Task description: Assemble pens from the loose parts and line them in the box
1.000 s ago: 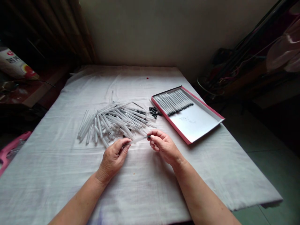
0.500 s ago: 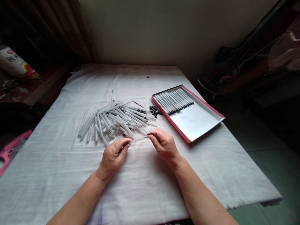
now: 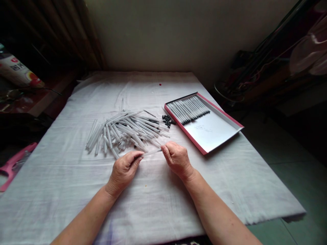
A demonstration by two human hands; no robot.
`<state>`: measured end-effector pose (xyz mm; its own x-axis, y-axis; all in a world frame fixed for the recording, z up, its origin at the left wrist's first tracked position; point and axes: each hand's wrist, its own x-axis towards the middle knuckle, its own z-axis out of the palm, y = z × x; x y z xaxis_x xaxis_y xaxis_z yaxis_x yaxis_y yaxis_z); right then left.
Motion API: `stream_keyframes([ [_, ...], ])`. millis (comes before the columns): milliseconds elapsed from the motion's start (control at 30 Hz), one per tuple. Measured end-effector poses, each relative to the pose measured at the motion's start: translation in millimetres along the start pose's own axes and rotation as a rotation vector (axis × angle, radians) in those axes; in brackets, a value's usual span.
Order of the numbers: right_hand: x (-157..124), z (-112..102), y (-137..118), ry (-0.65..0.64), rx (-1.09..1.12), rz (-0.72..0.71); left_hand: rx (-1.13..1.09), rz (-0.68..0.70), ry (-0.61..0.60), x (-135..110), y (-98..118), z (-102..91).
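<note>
Between my two hands a translucent white pen barrel (image 3: 152,152) is stretched out nearly level above the cloth. My left hand (image 3: 127,168) is closed, pinching its left end between thumb and fingers. At the other end my right hand (image 3: 177,159) is closed with the thumb pressed on the fingers; what sits at the tip is hidden. Just beyond them lies a loose pile of pen barrels (image 3: 125,129). Small black caps (image 3: 167,120) are heaped at the pile's right side. A red-edged box lid (image 3: 214,136) holds a row of pens (image 3: 189,108) with black ends.
A pale cloth covers the table (image 3: 76,190). Near the far edge lies a tiny red piece (image 3: 160,84). Off the left side are a pink-handled object (image 3: 17,160) and a labelled bottle (image 3: 19,69). A wall stands behind the table.
My right hand has turned slightly, its fingers now more curled around the barrel's end. The left hand holds its place. The view has shifted a little.
</note>
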<state>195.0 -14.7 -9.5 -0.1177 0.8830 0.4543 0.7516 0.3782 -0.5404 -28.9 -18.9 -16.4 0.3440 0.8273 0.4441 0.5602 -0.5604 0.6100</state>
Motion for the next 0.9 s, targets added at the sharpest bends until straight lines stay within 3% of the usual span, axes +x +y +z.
stream_keyframes([
  [233, -1.7, 1.0, 3.2, -0.144, 0.358, 0.289, 0.025, 0.071, 0.0, -1.3, 0.1, 1.4],
  [400, 1.3, -9.7, 1.1, -0.184, 0.601, 0.331, 0.016, 0.013, -0.002, 0.6, 0.2, 1.4],
  [733, 0.7, -7.1, 6.4, -0.156, 0.426, 0.277, -0.012, -0.008, -0.025, 0.7, 0.3, 1.8],
  [900, 0.4, -10.5, 7.6, -0.227, 0.564, 0.317, -0.02, -0.055, -0.037, 1.3, 0.1, 2.1],
])
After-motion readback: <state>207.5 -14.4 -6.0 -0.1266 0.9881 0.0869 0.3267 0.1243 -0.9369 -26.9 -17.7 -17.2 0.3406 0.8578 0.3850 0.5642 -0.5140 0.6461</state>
